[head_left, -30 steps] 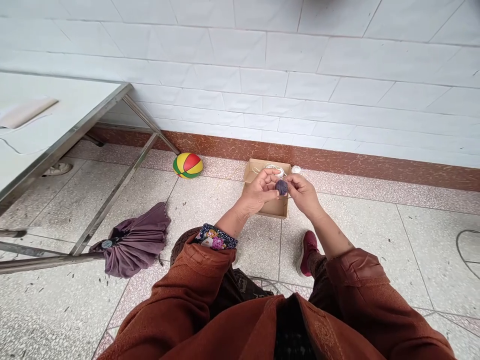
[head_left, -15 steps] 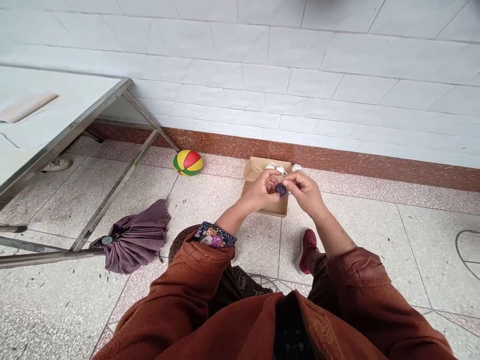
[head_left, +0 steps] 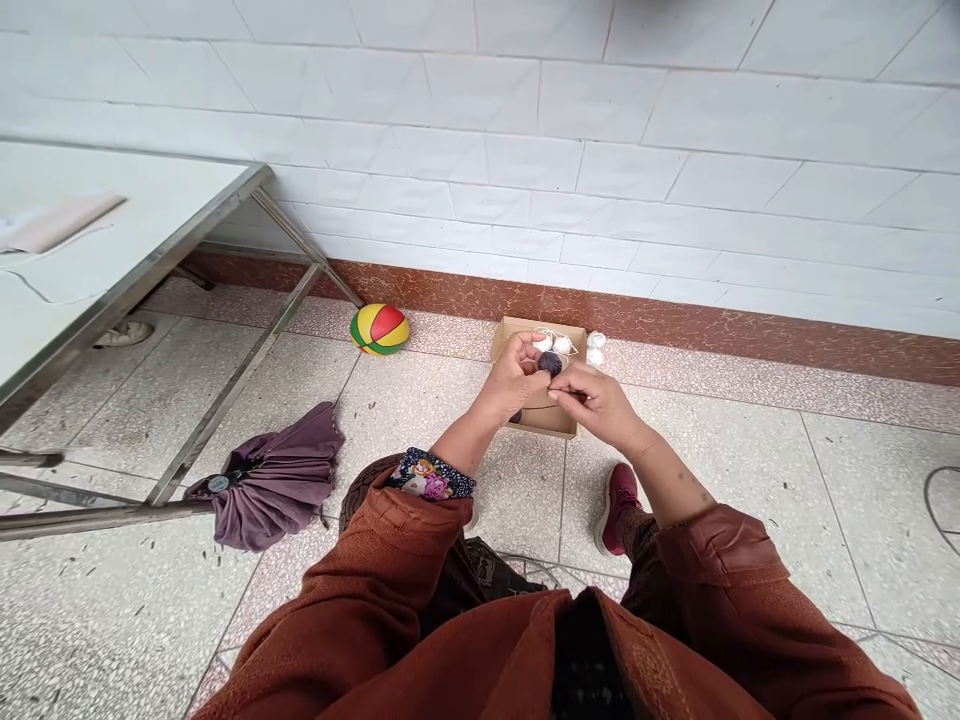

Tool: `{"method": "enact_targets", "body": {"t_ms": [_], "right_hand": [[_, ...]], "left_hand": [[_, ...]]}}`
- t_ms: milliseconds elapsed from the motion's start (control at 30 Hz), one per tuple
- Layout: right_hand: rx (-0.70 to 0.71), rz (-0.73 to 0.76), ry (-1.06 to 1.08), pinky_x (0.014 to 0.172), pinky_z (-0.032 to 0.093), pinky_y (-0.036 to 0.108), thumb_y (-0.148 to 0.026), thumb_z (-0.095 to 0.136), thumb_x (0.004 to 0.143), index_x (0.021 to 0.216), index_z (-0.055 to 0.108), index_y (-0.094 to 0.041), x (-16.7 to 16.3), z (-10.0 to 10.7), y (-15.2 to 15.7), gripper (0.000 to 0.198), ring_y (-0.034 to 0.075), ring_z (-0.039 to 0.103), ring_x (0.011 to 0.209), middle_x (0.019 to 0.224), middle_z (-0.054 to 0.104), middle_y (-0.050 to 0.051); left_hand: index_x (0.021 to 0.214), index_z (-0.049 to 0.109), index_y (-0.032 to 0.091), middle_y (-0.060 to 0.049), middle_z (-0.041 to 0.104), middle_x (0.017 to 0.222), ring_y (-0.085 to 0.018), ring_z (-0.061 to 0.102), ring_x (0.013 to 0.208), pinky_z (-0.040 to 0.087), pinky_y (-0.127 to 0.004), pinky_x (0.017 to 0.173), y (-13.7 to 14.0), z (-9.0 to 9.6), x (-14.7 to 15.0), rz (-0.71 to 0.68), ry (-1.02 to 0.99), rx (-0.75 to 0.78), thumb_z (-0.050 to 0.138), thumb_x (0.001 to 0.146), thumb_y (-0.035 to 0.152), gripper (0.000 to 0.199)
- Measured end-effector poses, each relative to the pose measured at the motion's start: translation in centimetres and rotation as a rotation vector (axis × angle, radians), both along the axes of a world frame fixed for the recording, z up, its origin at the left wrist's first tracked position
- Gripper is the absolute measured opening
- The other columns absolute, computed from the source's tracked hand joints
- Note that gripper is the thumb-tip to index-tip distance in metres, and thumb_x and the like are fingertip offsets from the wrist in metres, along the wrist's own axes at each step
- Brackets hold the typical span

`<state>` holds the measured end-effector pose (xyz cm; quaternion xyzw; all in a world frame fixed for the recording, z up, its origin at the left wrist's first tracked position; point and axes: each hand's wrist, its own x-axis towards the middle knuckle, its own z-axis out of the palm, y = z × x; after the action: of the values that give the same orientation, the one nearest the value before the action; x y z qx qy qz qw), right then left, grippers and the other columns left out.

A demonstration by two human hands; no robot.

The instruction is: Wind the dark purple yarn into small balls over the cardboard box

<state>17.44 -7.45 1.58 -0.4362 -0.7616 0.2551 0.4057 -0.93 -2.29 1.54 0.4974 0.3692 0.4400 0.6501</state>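
Head view: dark yarn ball point(head_left: 550, 363) held in left hand point(head_left: 516, 376), presumably for steadiness; strand point(head_left: 553, 388) pinched by right hand point(head_left: 597, 402) just beside, likely for tension; box point(head_left: 551, 422) set below both hands, probably for storage.

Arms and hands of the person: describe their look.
The left sleeve and right sleeve are rust-brown with smoother cuffs. A dark inner cuff with pink flowers shows at the left only. The left hand and right hand wear no gloves.

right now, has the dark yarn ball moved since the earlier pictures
Yes: judged against the cardboard box, the dark yarn ball has shifted left and slightly up in the view.
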Motion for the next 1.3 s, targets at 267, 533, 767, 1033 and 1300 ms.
{"method": "enact_targets", "body": {"t_ms": [267,533,767,1033,1300], "right_hand": [[0.060,-0.234,0.102,0.076,0.053,0.039,-0.052,0.063,0.107,0.088,0.068,-0.028,0.5,0.1,1.1,0.032,0.023,0.060,0.081,0.085,0.066,0.004],[0.043,-0.330,0.109,0.071,0.051,0.035,-0.051,0.064,0.107,0.087,0.067,-0.026,0.7,-0.7,1.4,0.031,0.019,0.056,0.072,0.084,0.065,0.002],[0.156,-0.466,0.006,0.069,0.049,0.033,-0.051,0.060,0.109,0.084,0.065,-0.025,1.0,-1.0,1.7,0.036,0.019,0.056,0.073,0.082,0.064,0.003],[0.117,-0.466,0.072,0.068,0.049,0.033,-0.047,0.063,0.106,0.086,0.066,-0.025,0.7,-1.3,1.8,0.029,0.018,0.055,0.069,0.081,0.064,0.001],[0.077,-0.482,0.061,0.071,0.051,0.033,-0.038,0.056,0.107,0.095,0.064,-0.025,0.1,-2.7,1.8,0.020,0.019,0.058,0.075,0.088,0.067,0.003]], "left_hand": [[0.124,0.058,0.026,0.004,0.058,0.096,-0.008,0.059,0.080,0.047,-0.028,0.082,-0.8,0.5,0.0,-0.223,-0.024,0.029,0.085,0.071,0.018,0.060],[0.127,0.060,0.025,-0.001,0.068,0.106,-0.015,0.067,0.092,0.054,-0.033,0.086,-1.2,0.2,-0.1,-0.313,-0.113,-0.064,0.082,0.077,0.018,0.054],[0.115,0.069,0.022,-0.006,0.068,0.122,-0.017,0.069,0.104,0.059,-0.037,0.095,-2.2,0.1,0.8,-0.197,-0.218,-0.160,0.088,0.085,0.036,0.038],[0.110,0.072,0.019,-0.003,0.075,0.105,-0.012,0.069,0.089,0.057,-0.029,0.085,-2.0,0.0,0.9,-0.133,-0.167,-0.126,0.094,0.079,0.035,0.042],[0.105,0.073,0.017,-0.005,0.078,0.104,-0.011,0.071,0.082,0.059,-0.028,0.081,-1.9,1.0,0.4,-0.173,-0.374,-0.327,0.096,0.075,0.029,0.040]]}}
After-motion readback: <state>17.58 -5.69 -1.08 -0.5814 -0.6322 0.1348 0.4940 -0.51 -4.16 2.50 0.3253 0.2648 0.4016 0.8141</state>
